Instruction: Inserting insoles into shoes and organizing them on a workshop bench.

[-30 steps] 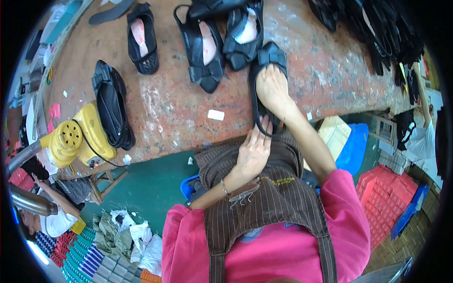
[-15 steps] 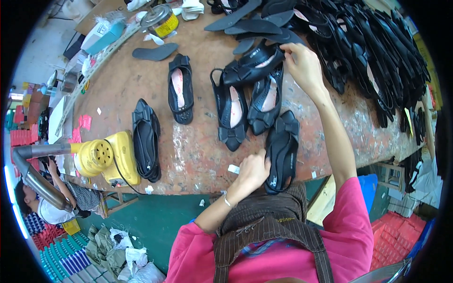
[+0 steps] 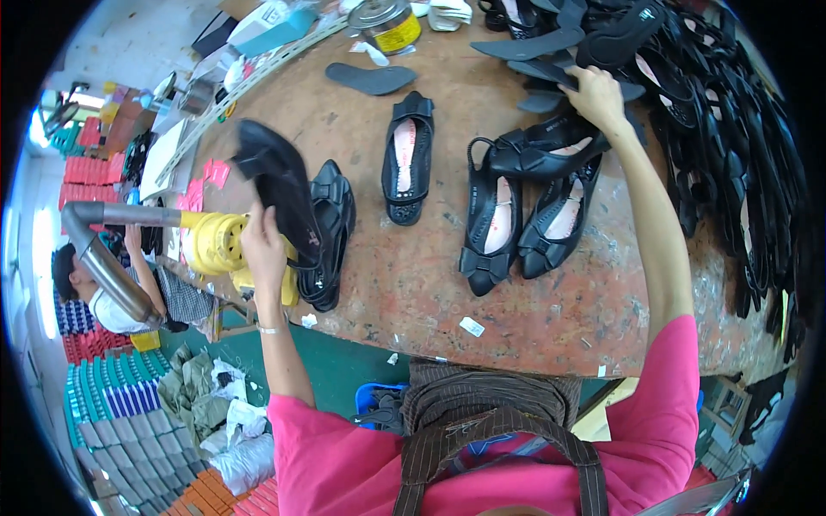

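Note:
My left hand (image 3: 265, 249) grips a black slingback shoe (image 3: 282, 176) by its heel end, tilted above another black bow shoe (image 3: 329, 225) beside the yellow machine. My right hand (image 3: 595, 99) reaches to the grey insoles at the back, its fingers closed on the end of one insole (image 3: 544, 70). Below that hand, a black bow shoe (image 3: 535, 156) lies across two more upright ones, a left shoe (image 3: 499, 228) and a right shoe (image 3: 561, 222), both with pale insides. A single black shoe (image 3: 406, 159) stands mid-table.
The yellow machine (image 3: 215, 245) with a grey pipe stands at the left table edge. A loose insole (image 3: 372, 79) and a metal tin (image 3: 387, 26) are farther back. A heap of black shoes (image 3: 723, 146) covers the right side. Another person (image 3: 116, 288) sits at far left.
My left hand has carried the shoe from the front table edge to the left, beside the machine. My right hand has left the crosswise shoe for the insoles. The view has shifted left.

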The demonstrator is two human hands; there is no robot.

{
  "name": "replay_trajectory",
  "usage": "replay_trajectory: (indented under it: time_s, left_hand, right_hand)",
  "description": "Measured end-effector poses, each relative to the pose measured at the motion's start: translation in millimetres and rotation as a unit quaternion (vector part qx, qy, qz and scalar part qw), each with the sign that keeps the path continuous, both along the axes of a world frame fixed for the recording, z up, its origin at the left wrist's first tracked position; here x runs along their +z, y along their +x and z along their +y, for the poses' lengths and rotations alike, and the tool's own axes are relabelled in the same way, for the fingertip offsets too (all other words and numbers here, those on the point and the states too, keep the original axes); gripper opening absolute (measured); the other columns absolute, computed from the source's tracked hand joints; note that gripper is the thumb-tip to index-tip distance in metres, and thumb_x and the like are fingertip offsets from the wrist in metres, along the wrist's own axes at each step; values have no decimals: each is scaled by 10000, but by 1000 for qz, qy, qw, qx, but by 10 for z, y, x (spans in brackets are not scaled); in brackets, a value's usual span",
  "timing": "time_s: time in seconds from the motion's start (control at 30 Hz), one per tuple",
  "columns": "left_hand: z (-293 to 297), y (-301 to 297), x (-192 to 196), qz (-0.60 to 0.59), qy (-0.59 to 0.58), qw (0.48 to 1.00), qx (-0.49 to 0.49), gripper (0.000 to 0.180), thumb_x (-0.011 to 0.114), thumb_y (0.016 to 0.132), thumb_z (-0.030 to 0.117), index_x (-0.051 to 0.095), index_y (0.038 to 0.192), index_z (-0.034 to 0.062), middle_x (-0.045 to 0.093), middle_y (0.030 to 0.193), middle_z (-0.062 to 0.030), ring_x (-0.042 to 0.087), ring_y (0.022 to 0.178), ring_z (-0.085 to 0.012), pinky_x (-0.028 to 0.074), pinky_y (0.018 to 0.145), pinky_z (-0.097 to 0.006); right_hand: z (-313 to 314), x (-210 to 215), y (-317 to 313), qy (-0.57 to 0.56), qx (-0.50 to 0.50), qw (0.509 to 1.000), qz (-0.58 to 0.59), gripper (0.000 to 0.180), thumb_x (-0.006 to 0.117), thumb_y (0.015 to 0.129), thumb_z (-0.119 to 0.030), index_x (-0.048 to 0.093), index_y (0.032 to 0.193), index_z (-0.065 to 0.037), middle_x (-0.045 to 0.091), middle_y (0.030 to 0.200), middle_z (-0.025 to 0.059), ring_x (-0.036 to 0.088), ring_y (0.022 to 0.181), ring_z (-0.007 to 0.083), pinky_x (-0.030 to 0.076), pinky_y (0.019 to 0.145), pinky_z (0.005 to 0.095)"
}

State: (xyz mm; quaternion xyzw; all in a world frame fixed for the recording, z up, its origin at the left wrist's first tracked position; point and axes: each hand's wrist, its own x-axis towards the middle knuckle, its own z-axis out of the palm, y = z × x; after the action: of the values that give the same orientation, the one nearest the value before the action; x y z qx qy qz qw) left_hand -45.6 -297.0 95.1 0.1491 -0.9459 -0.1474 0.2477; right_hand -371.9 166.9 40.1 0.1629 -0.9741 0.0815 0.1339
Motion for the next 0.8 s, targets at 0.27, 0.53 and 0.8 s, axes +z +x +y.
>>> replay_trajectory:
  time_s: [0.27,0.53,0.8]
  left_hand:
    - [6,311,-206,-265,-141,953,37,192,544,956,240,611,1015,70,672,845,-234,650,828,-431,506,709,-529]
    - [1753,198,52,-33,127,975,-180,588,690,875,258,504,1360,-18,513,1372,-227,450,1309,-380,344,1097,-434]
    - [3608,223,-249,-83,532,740,-403,569,462,1042,357,402,1421,-64,528,1383,-209,505,1289,-299,386,1069,-363]
  right_hand:
    - [1090,637,1396,-192,-28,981,-12,367,546,985,-180,585,1347,-131,621,1286,172,609,1180,296,448,1006,360]
    - [629,351,3377,-332,-132,933,-34,431,590,938,-69,538,1361,-1,588,1330,214,560,1252,316,419,1046,391]
    - [217,537,3881,-415,-2,893,-171,526,539,902,18,464,1422,-15,449,1442,214,464,1327,372,393,1083,415]
